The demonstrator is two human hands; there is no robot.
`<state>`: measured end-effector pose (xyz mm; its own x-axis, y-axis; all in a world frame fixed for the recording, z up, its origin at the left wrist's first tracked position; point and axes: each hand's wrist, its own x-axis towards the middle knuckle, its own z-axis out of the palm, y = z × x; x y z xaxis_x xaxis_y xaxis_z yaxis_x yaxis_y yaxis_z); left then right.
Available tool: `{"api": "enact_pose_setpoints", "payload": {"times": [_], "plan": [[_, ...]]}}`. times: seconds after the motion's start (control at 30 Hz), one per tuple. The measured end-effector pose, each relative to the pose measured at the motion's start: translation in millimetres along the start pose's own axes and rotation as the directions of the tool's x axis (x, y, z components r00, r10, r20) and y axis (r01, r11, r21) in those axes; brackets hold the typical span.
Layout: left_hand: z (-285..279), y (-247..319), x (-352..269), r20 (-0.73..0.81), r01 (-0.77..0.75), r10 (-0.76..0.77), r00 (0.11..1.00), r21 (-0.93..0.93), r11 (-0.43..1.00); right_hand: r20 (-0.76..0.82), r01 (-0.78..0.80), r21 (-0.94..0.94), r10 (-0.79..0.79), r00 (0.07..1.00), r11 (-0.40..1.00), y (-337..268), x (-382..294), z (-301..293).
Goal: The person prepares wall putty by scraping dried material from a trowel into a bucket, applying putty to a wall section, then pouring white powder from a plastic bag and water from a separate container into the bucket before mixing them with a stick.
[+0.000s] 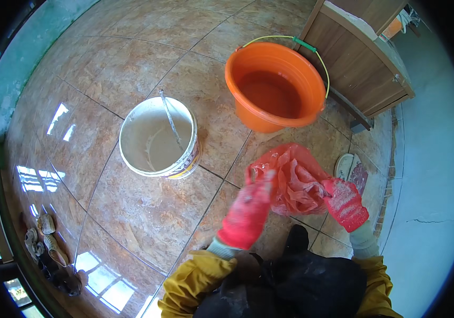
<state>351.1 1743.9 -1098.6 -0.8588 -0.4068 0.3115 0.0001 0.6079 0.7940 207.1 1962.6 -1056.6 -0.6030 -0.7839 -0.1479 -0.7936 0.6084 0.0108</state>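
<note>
A crumpled red plastic bag [296,179] is spread between my hands, above the tiled floor. My right hand [344,202], in a red work glove dusted with white, pinches the bag's right side. At the bag's left edge is my left hand [248,210], gloved the same way; its fingers are blurred, and whether they grip the bag is unclear. Beyond the bag stands an orange plastic bucket [246,107] with dark-looking contents and a green-gripped handle. To the left, a white plastic bucket [131,159] holds a stick [170,119] leaning on its inner wall.
A wooden cabinet [354,59] stands at the upper right beside a pale wall [425,179]. A white-and-reddish object [350,169] lies on the floor near that wall. Several shoes [54,250] lie at the lower left, by the window frames.
</note>
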Motion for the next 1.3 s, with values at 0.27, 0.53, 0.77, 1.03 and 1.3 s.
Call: {"api": "enact_pose_setpoints", "payload": {"times": [0.27, 0.53, 0.77, 1.03, 1.3], "plan": [[50, -35, -17, 0.334, -0.315, 0.302, 0.893, -0.017, 0.949, -0.185, -0.121, 0.43, 0.219, 0.958, 0.895, 0, 11, -30], [29, -22, -7, 0.453, 0.248, -0.175, 0.874, -0.108, 0.963, -0.133, -0.082, 0.627, 0.21, 0.969, 0.775, -7, 5, -96], [15, -18, 30, 0.237, 0.307, -0.441, 0.866, -0.947, 0.094, -0.278, 0.173, 0.63, 0.012, 0.96, 0.757, -44, 26, -165], [-26, -12, 10, 0.175, 0.335, -0.505, 0.845, -0.91, 0.245, -0.168, 0.334, 0.446, -0.289, 0.943, 0.83, -139, 100, -218], [-30, -18, 33, -0.076, -0.077, -0.597, 0.799, -0.997, 0.024, -0.184, 0.41, 0.512, -0.371, 0.91, 0.755, -212, 169, -218]]}}
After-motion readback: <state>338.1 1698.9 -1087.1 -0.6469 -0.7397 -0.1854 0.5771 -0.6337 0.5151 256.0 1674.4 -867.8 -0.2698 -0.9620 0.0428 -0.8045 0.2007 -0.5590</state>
